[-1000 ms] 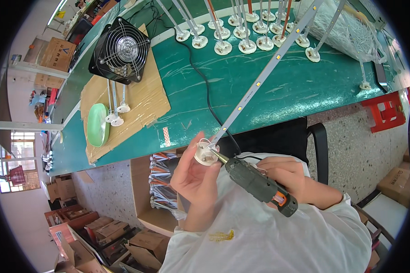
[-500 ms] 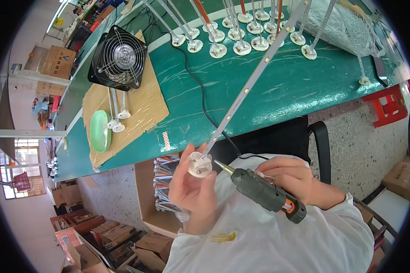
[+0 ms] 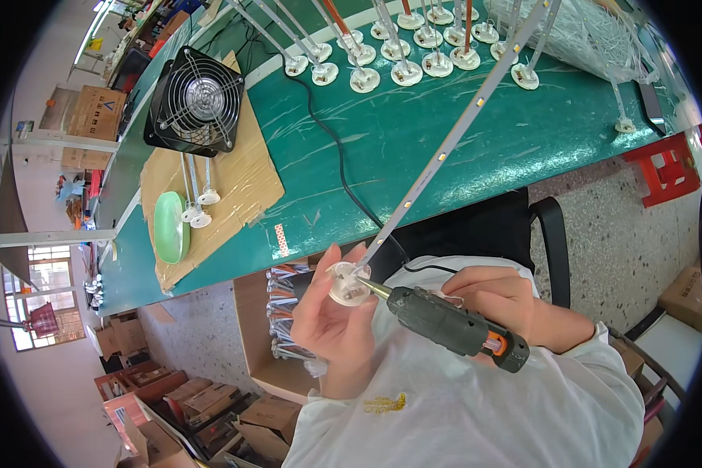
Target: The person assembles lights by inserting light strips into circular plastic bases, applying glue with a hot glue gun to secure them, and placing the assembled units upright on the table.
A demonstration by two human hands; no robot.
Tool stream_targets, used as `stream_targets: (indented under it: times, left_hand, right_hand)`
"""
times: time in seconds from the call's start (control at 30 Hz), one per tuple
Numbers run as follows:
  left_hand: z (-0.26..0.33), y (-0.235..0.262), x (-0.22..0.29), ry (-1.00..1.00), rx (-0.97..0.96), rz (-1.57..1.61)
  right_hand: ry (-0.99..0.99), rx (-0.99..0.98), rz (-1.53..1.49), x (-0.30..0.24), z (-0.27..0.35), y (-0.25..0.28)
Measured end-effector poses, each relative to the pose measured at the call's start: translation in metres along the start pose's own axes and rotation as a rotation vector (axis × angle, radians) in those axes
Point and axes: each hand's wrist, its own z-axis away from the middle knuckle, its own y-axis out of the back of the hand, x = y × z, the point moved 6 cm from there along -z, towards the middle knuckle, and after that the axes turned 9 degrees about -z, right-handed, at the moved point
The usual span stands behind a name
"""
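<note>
Pinched in my left hand (image 3: 331, 320) is the round white base (image 3: 348, 285) of an LED light strip (image 3: 442, 156). The long narrow strip slants from that base up and to the right, over the table, and small yellowish LEDs dot it. My right hand (image 3: 491, 300) is closed around a black hot glue gun (image 3: 437, 318) with a pale metal nozzle. That nozzle's tip meets the base near the foot of the strip. A glue stick shows in the orange-rimmed rear of the gun. Part of my right fingers is hidden behind its body.
Several similar strips on white bases (image 3: 406, 73) stand along the table's (image 3: 460, 117) far side. A black fan (image 3: 196, 101) and a green dish (image 3: 171, 228) are at the left on cardboard (image 3: 249, 171). A black cable (image 3: 342, 152) crosses the table. Below is a box (image 3: 261, 366) of strips.
The glue gun's nozzle has moved left, from just beside the base to touching it. My left hand has shifted slightly right, and the base is tilted a little differently.
</note>
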Motion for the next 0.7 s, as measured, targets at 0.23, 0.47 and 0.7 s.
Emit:
stream_targets:
  times: [0.23,0.47,0.7]
  left_hand:
    - [-0.0004,0.0002,-0.0010,0.000,0.000,0.011]
    - [0.0000,0.0015,-0.0007,-0.017,0.016,0.002]
    - [0.0003,-0.0005,0.0001,-0.021,-0.011,0.010]
  right_hand:
    - [0.007,-0.001,0.041,-0.0032,-0.0026,-0.0005]
    - [-0.010,0.016,0.017,-0.0047,-0.0040,0.0000]
    - [0.003,0.026,0.035,-0.0058,-0.0035,0.0007]
